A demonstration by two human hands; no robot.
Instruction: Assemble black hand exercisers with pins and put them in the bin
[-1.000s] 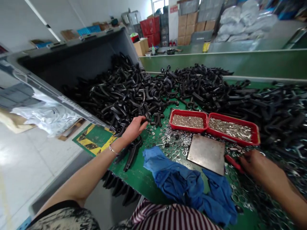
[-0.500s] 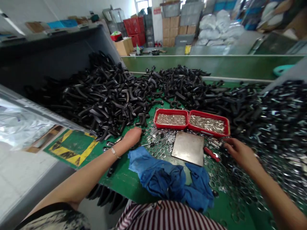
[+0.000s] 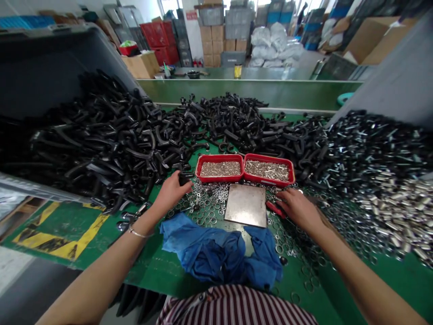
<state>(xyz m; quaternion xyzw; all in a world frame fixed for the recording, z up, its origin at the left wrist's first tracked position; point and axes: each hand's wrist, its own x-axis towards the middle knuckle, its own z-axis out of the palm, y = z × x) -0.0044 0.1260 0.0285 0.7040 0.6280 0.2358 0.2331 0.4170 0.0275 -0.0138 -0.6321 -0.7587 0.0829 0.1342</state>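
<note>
My left hand (image 3: 172, 193) is closed around a small black plastic part (image 3: 184, 178), held at the left of the red trays. Thumb and fingers pinch it; much of it is hidden. My right hand (image 3: 297, 207) is bent down with curled fingers beside the red-handled tool (image 3: 274, 209); what sits in its fingertips, if anything, I cannot make out. Between the hands lies a square metal plate (image 3: 246, 205). Loose metal rings (image 3: 207, 212) are scattered around it. A crumpled blue cloth (image 3: 216, 253) lies in front of the plate.
Two red trays, one with tiny metal pieces (image 3: 219, 181) and one with small pins (image 3: 270, 181), stand behind the plate. Black curved parts (image 3: 135, 135) heap up at left and back. Silver cylinders (image 3: 402, 212) and dark fasteners (image 3: 379, 144) pile up at right.
The view has swung right. My left hand has come up beside the left tray, with the black part showing in its fingers. My right hand has moved in to the red-handled tool.
</note>
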